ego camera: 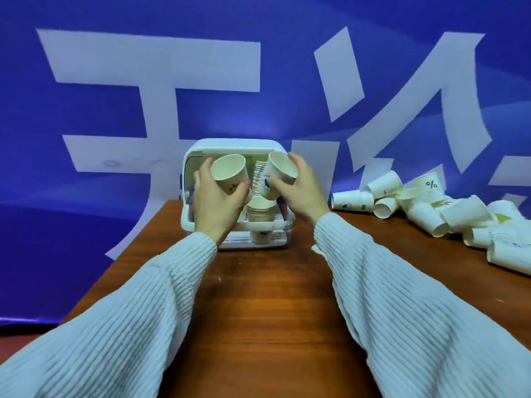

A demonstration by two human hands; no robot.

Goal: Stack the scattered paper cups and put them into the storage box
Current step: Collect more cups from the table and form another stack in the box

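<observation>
A white storage box (201,146) stands open at the table's far edge. My left hand (217,201) grips a paper cup (230,172) tilted with its mouth toward me, in front of the box's left half. My right hand (301,186) grips a second paper cup (277,173) with a blue logo, over the box's right half. Between the two cups a lying stack of cups (257,172) shows inside the box. Below it an upright stack of cups (261,211) stands on the box's slatted tray.
A heap of scattered paper cups (431,208) lies on the brown wooden table (267,297) at the right, reaching the table's right edge. A blue banner with large white characters hangs behind. The table's left edge runs diagonally near the box.
</observation>
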